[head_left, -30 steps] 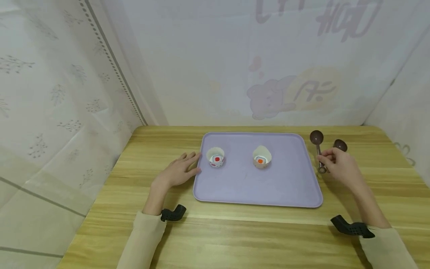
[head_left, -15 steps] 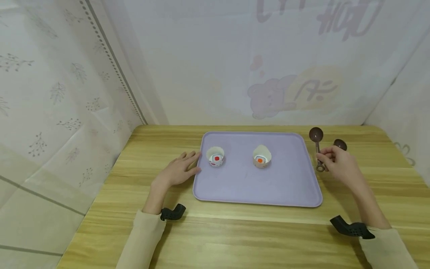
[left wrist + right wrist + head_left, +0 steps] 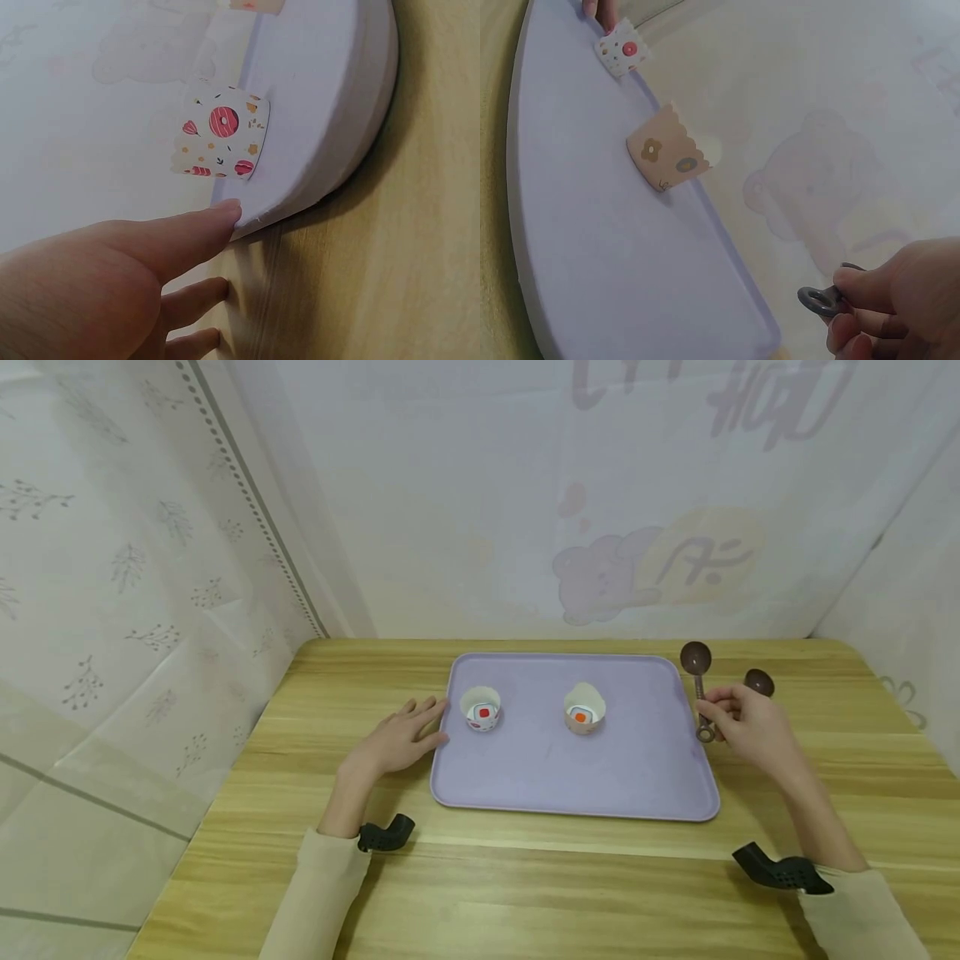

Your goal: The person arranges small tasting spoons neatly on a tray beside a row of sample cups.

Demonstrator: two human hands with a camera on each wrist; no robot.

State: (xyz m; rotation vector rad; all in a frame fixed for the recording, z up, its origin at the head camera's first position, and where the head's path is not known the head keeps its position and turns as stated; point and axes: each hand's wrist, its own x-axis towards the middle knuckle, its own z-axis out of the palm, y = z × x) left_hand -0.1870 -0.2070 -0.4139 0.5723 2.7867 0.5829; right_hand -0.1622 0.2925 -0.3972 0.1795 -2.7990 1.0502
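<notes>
My right hand [image 3: 750,727] pinches the handle of a dark brown measuring spoon [image 3: 696,657] between thumb and fingers, its bowl pointing away from me. The spoon overlaps the right rim of a lavender tray [image 3: 525,777] in the head view; the handle's ring end [image 3: 820,301] pokes out of my grip in the right wrist view. A second brown spoon [image 3: 760,682] lies behind that hand, its handle hidden. With fingers spread, my left hand [image 3: 397,739] rests at the tray's left edge. Nearby on the tray stands a white patterned paper baking cup [image 3: 221,135], with a red-marked square in its bottom.
A tan paper baking cup [image 3: 584,710] with an orange-marked square inside stands right of the tray's middle. The wooden table [image 3: 525,893] reaches back to a pale printed curtain [image 3: 450,527], with more curtain at both sides.
My right hand has moved a little left with the measuring spoon, from beside the tray to over its right rim. The left hand, tray and cups have stayed put.
</notes>
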